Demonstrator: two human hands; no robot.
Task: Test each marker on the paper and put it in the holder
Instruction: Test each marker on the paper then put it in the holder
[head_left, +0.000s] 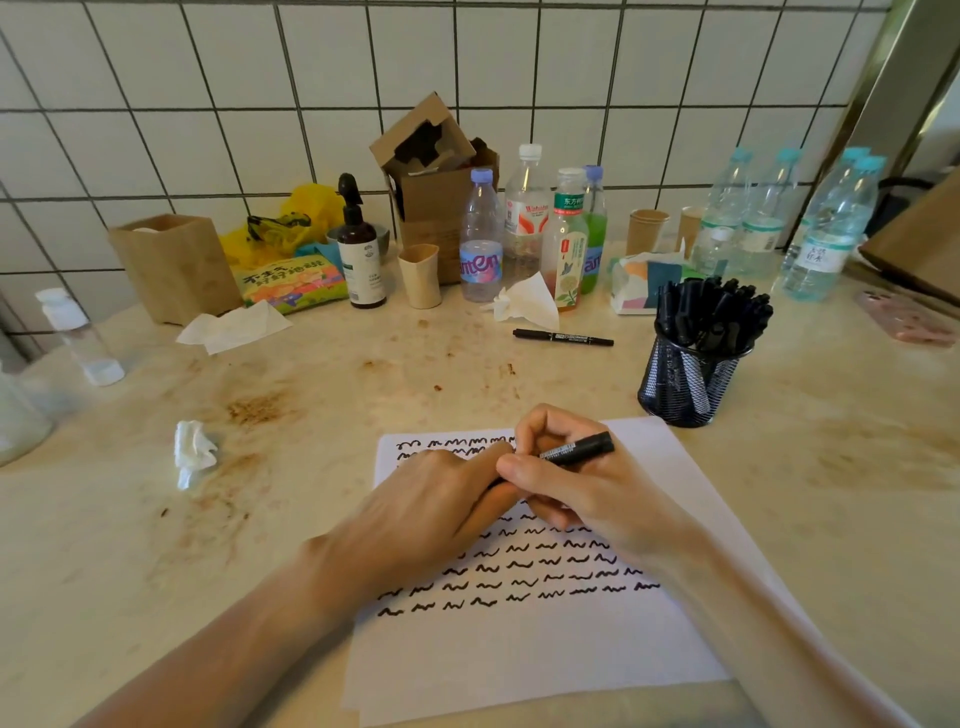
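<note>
a: how are the hands placed?

b: both are met over the paper (524, 644). the right hand (576, 488) is curled round a black marker (576, 451); the left hand (441, 499) is closed on the marker's lower end, at about 8 o'clock from the right.

a: and the containers?

b: a black mesh holder (685, 384), seen at 2 o'clock from the hands, is packed with black markers (711, 306). it is touched by no hand.

a: which way is the held marker pointed?

b: its long axis is laid from 8 o'clock up to 2 o'clock, with the capped end toward the holder. a spare marker (563, 338) is left lying on the bench (311, 395) at 12 o'clock, nearly crosswise.
</note>
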